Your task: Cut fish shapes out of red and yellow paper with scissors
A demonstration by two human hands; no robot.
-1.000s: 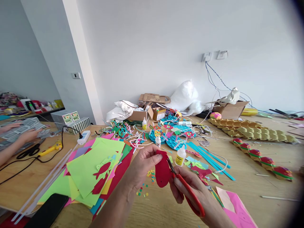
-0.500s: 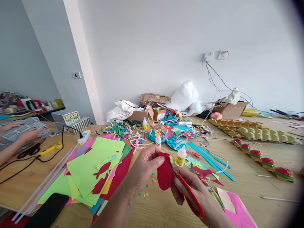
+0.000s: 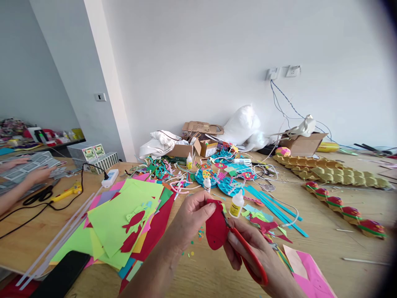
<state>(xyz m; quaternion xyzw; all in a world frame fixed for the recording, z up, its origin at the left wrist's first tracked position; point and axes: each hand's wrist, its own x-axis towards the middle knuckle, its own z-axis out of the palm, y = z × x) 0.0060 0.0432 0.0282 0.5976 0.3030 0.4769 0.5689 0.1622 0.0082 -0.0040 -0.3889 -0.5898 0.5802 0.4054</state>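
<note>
Between thumb and fingers, my left hand (image 3: 198, 211) pinches the top of a red paper cutout (image 3: 215, 231) with a small dark dot near its lower end. My right hand (image 3: 248, 244) is closed on a pair of red-handled scissors (image 3: 254, 263), whose blades meet the right edge of the red paper. Just behind the paper a glue bottle (image 3: 236, 203) with a yellow label stands upright. Red and green paper scraps (image 3: 263, 223) lie right of it. Left of my forearm, red fish cutouts (image 3: 134, 222) rest on a stack of coloured paper (image 3: 118, 211).
A black phone (image 3: 62, 275) lies at the front left, near a yellow glue gun (image 3: 67, 192) and its cable. Another person's hands (image 3: 39, 178) hold grey sheets at far left. Egg-carton strips (image 3: 347, 174) and painted egg-carton pieces (image 3: 350, 211) occupy the right.
The red paper's lower end has turned slightly, showing its dot more plainly. Both hands keep their holds, nearly in the same place.
</note>
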